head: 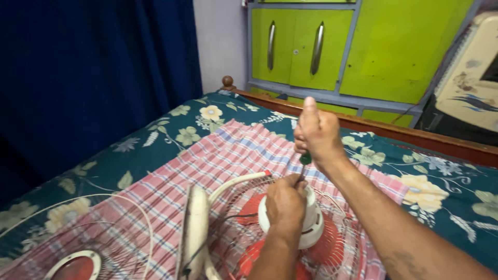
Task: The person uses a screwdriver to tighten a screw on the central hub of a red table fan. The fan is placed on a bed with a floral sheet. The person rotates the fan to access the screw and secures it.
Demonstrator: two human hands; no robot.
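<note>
on the bed, over a pink and white checked cloth [218,155], there's a white plastic fan motor housing [314,223] lying on top of a wire fan guard [342,249] with red blades [332,249] showing through under it. the left hand [285,205] is clamped down over the top of that housing, fingers curled round it, basically pinning it in place. the right hand [317,132] is just above and a bit behind, fist clenched around a green-handled screwdriver [305,161], thumb sticking straight up. the metal shaft points down and the tip disappears right beside the left hand's fingers at the top of the housing, so can't tell exactly what it's touching.

to the left of the housing a curved white fan stand piece [199,228] lies on the cloth, and further left, in the bottom corner, sits a second white wire grille with a red centre disc [78,264], well apart from both hands. under the cloth is a dark teal floral bedsheet [441,192]. behind the bed is a lime green cabinet with metal handles [321,46] and a dark blue curtain [93,67].
</note>
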